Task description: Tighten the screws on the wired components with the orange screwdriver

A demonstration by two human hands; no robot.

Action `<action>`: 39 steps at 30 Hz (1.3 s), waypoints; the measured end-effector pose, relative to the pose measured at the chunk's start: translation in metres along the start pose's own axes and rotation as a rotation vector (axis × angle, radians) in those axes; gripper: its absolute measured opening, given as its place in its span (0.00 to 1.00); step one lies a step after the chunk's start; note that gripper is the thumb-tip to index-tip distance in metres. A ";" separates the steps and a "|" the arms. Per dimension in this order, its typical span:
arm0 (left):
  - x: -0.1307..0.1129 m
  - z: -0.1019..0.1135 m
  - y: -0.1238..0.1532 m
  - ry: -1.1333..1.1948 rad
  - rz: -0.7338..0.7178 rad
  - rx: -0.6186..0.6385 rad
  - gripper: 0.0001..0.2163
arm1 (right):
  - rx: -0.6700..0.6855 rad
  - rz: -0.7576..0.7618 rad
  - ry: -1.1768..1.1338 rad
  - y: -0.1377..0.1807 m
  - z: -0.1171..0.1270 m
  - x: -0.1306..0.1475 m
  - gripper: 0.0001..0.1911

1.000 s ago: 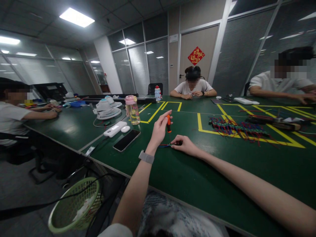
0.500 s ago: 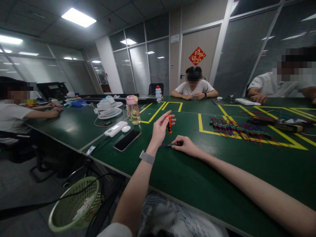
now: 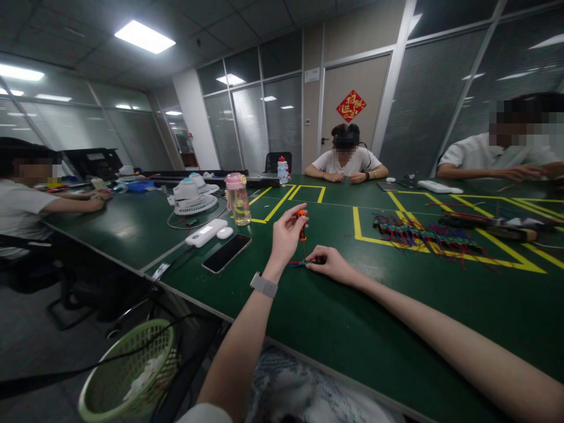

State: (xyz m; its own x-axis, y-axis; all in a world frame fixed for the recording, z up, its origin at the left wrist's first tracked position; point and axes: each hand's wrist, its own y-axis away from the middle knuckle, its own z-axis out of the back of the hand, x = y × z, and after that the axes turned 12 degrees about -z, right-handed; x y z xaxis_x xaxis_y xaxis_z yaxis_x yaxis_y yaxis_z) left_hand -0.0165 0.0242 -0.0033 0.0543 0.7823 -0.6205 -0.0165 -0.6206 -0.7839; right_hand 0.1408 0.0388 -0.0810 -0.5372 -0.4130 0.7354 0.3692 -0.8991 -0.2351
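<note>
One orange screwdriver (image 3: 302, 235) stands nearly upright in the grip of my left hand (image 3: 285, 235), over a small wired board (image 3: 302, 263) that my right hand (image 3: 331, 265) pinches.

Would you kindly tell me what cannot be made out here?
Tip of the screwdriver: head view, too small to discern.
Part of its handle: head view, covered by the left hand.
Part of the small wired board: head view, hidden by the right hand.
Number in the pile of wired boards: head view, too blurred.
</note>
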 end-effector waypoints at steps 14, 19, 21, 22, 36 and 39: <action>0.000 -0.002 -0.001 -0.253 -0.097 -0.039 0.11 | -0.003 0.001 0.008 0.000 -0.001 0.000 0.09; -0.010 0.000 -0.016 -0.036 0.001 0.185 0.14 | -0.006 0.002 0.008 0.000 -0.001 0.000 0.08; -0.017 0.001 -0.026 0.016 0.079 0.336 0.14 | -0.006 0.008 0.016 0.000 0.000 0.000 0.08; -0.020 0.001 -0.030 -0.004 0.081 0.395 0.14 | -0.006 0.010 0.019 0.000 0.000 0.000 0.08; 0.006 0.011 -0.017 -0.385 -0.129 0.098 0.13 | 0.004 0.028 0.031 0.001 0.002 0.004 0.08; 0.007 0.011 -0.016 -0.381 -0.161 0.125 0.13 | 0.007 0.031 0.026 0.001 0.001 0.002 0.08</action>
State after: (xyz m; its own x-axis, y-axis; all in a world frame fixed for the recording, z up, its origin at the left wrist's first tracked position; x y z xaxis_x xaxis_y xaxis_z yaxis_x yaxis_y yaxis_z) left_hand -0.0265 0.0407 0.0047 -0.3062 0.8470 -0.4346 -0.1601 -0.4958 -0.8535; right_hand 0.1410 0.0368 -0.0787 -0.5449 -0.4444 0.7111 0.3917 -0.8847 -0.2528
